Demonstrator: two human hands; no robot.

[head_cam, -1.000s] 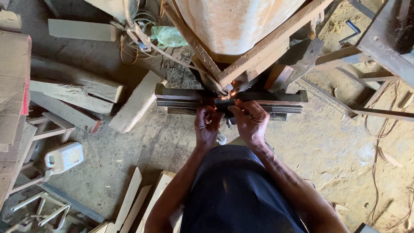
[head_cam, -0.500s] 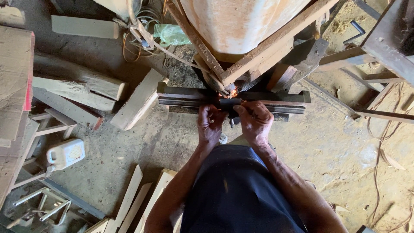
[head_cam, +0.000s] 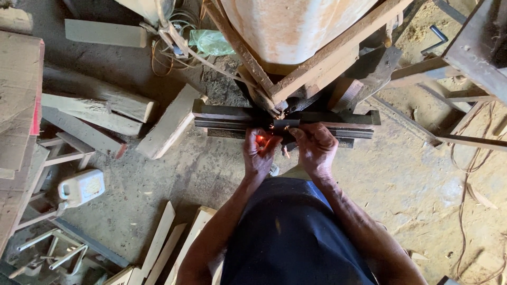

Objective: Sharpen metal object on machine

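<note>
My left hand is cupped, and a small orange glow shows inside its palm. My right hand sits close beside it, fingertips pinched toward the left hand; what they pinch is too small to tell. Both hands hover at the near edge of a stack of dark long bars lying across the dirt floor. Just above the bars stands a big pale orange drum carried in a slanted wooden frame.
Thick timber offcuts and planks lie left of the bars. A white plastic jug sits at the lower left beside metal frames. Thin boards lie near my left elbow. Metal rods and cords cross the sandy floor on the right.
The orange glow, earlier a spark up at the bars, now sits lower inside my cupped left hand. Both hands have drawn slightly back from the bars.
</note>
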